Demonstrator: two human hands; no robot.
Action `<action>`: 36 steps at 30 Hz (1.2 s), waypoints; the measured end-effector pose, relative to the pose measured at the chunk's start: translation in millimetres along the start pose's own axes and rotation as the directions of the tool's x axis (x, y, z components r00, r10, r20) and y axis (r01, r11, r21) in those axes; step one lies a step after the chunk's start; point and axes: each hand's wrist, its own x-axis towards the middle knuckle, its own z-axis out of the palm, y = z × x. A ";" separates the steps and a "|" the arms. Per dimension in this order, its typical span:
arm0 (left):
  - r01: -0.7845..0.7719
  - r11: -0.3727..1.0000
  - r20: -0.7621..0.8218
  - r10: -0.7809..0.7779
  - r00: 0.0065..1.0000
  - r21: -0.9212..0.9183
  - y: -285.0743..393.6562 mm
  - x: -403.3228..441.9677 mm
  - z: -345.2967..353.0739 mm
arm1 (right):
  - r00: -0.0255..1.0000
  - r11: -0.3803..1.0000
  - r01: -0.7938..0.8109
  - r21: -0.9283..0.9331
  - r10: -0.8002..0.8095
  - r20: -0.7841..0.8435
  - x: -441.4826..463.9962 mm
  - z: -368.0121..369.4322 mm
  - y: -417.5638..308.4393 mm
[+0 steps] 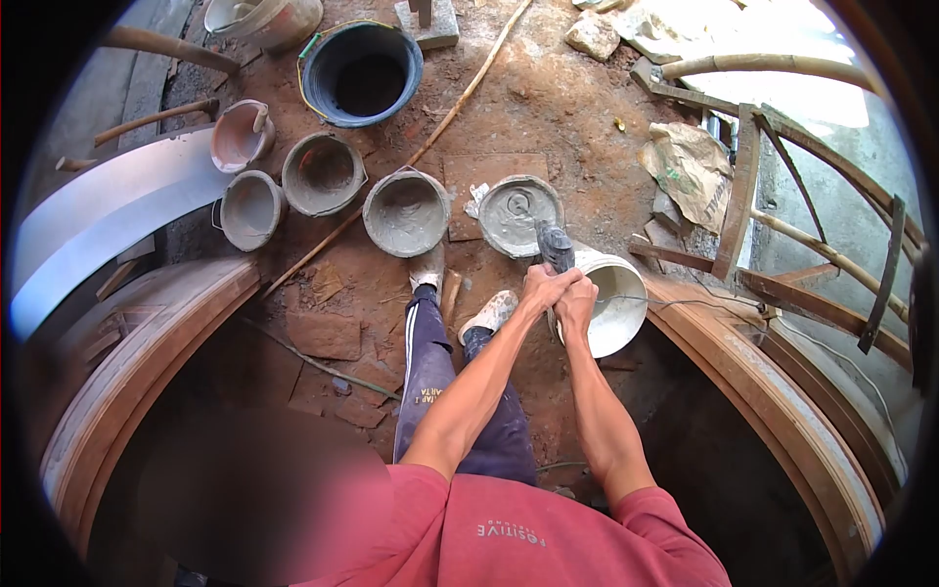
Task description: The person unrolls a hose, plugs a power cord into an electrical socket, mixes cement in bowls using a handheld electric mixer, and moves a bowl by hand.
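Both my left hand (544,288) and my right hand (576,299) are closed together around the handle of a dark, cement-spattered power drill (555,247). The drill points away from me over a bucket of wet grey cement (499,233). Ripples ring a small spot in the cement near the drill's front; the tip itself is hard to make out. A white bucket (626,318) lies tilted just right of my hands, with a thin cord running across it to the right. Left of the cement bucket stands another cement-coated bucket (407,213).
More buckets stand left, including a grey one (251,210), a dark-insided one (323,174) and a large blue one (360,73). A long bamboo pole (469,96) crosses the dirt floor. Curved wooden frames (166,338) flank me; a wooden rack (740,196) and torn sack (688,171) lie right.
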 end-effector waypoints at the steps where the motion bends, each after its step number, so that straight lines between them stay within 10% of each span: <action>1: 0.002 1.000 -0.003 -0.002 1.000 0.002 -0.7 0.9 0.8 | 1.000 1.000 0.000 0.002 0.000 0.003 0.9 1.7 2.3; 36: 0.051 0.995 -0.040 -0.055 0.998 -0.088 -33.7 -14.3 36.7 | 0.989 0.981 0.145 -0.130 -0.139 0.056 -17.9 -12.2 38.8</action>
